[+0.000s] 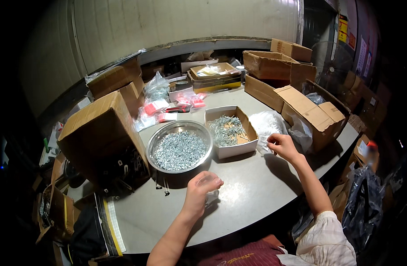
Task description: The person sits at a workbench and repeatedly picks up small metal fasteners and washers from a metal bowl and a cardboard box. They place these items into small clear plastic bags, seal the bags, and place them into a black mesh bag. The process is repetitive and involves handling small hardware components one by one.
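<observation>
My left hand (pixel 200 191) rests on the grey table (pixel 252 190), fingers closed around a small clear plastic bag (pixel 211 197) that it presses onto the tabletop. My right hand (pixel 281 146) reaches out to the right of a white cardboard box (pixel 232 150) of silver screws, and pinches the edge of a pile of clear plastic bags (pixel 266 124). A round metal bowl (pixel 155 141) heaped with silver screws stands just beyond my left hand.
A tipped brown carton (pixel 99 133) with black metal parts spilling out lies at the left. Open brown cartons (pixel 314 115) crowd the right and far side. Red-and-white packets (pixel 155 107) and red pliers (pixel 177 109) lie behind the bowl. Two loose screws (pixel 162 184) lie near the bowl.
</observation>
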Demonstrator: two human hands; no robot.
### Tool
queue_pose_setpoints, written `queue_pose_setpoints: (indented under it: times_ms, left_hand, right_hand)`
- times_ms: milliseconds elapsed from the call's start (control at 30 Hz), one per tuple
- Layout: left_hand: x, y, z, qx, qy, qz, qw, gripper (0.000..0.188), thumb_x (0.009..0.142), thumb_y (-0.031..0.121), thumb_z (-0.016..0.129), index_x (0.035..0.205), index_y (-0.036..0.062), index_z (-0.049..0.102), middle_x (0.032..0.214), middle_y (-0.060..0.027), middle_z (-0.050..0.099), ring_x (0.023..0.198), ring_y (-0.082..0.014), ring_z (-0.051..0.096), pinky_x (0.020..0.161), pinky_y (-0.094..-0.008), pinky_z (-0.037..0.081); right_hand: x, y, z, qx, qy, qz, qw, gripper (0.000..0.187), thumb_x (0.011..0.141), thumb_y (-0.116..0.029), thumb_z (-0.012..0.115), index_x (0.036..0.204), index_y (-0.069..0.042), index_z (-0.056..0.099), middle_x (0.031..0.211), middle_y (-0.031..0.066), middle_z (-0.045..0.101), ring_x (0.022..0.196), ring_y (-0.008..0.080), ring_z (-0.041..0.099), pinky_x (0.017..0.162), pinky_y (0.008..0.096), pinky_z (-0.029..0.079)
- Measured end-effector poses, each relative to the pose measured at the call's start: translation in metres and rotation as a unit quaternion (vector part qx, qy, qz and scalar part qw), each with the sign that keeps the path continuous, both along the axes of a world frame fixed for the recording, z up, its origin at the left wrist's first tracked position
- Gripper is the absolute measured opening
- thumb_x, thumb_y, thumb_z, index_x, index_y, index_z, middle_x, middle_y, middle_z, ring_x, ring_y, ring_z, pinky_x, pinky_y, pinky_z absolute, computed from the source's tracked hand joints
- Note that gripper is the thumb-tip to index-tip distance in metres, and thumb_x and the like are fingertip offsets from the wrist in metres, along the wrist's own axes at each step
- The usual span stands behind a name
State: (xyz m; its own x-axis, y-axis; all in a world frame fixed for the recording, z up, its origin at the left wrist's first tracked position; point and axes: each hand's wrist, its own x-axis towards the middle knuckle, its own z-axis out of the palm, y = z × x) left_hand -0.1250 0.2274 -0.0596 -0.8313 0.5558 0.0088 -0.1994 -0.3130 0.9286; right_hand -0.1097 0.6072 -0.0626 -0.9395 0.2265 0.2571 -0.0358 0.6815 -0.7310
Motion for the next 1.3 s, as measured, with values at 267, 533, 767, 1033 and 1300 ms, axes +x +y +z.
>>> queue_pose_setpoints:
  times_ms: [267, 533, 767, 1033, 1300]
  left_hand:
    - [0.016, 0.008, -0.022, -0.065, 0.069, -0.043, 0.995, 0.018, 0.093, 0.008, 0.079, 0.103, 0.0033, 0.065, 0.097, -0.0018, 0.069, 0.091, -0.0093, 0.064, 0.081, -0.026, 0.053]
    - [0.021, 0.012, -0.014, -0.067, 0.132, -0.031, 0.988, 0.023, 0.091, 0.006, 0.08, 0.108, 0.0026, 0.065, 0.096, -0.0018, 0.068, 0.089, -0.0078, 0.063, 0.076, -0.0261, 0.053]
    - [0.011, -0.001, 0.002, 0.043, -0.073, -0.089, 0.992, 0.017, 0.092, 0.007, 0.076, 0.105, 0.0015, 0.065, 0.097, -0.0087, 0.071, 0.092, -0.0145, 0.068, 0.085, -0.0268, 0.054]
    - [0.003, -0.002, 0.006, 0.08, -0.11, -0.045, 0.99, 0.012, 0.094, 0.011, 0.07, 0.098, 0.0027, 0.062, 0.095, -0.0081, 0.066, 0.102, -0.0224, 0.067, 0.095, -0.0364, 0.052]
    - [0.0, -0.002, -0.008, 0.1, -0.123, -0.03, 0.987, 0.009, 0.095, 0.008, 0.068, 0.1, 0.0016, 0.064, 0.094, -0.0089, 0.07, 0.095, -0.0197, 0.069, 0.09, -0.0323, 0.054]
  right_hand:
    - [0.051, -0.132, 0.038, -0.204, 0.116, 0.213, 0.948, 0.016, 0.094, 0.003, 0.072, 0.11, 0.001, 0.072, 0.093, 0.0045, 0.073, 0.064, 0.0037, 0.061, 0.049, 0.0195, 0.043]
    - [0.052, -0.171, 0.028, -0.054, 0.142, 0.308, 0.939, 0.023, 0.091, 0.002, 0.075, 0.114, 0.001, 0.075, 0.107, 0.0097, 0.072, 0.079, 0.0118, 0.066, 0.064, 0.0251, 0.052]
    - [0.064, -0.106, 0.05, -0.01, 0.183, 0.088, 0.979, 0.022, 0.09, 0.002, 0.07, 0.111, 0.0, 0.075, 0.112, 0.0111, 0.073, 0.083, 0.0135, 0.068, 0.067, 0.0255, 0.053]
    - [0.091, -0.01, -0.048, 0.316, -0.197, -0.108, 0.922, 0.091, 0.104, -0.062, 0.047, 0.159, 0.008, 0.029, 0.168, 0.028, 0.026, 0.157, 0.0413, 0.024, 0.127, 0.0514, 0.02]
    - [0.142, -0.019, -0.036, 0.108, -0.032, 0.026, 0.993, 0.084, 0.098, -0.046, 0.07, 0.161, -0.003, 0.035, 0.166, 0.0281, 0.032, 0.156, 0.0418, 0.029, 0.126, 0.0474, 0.024]
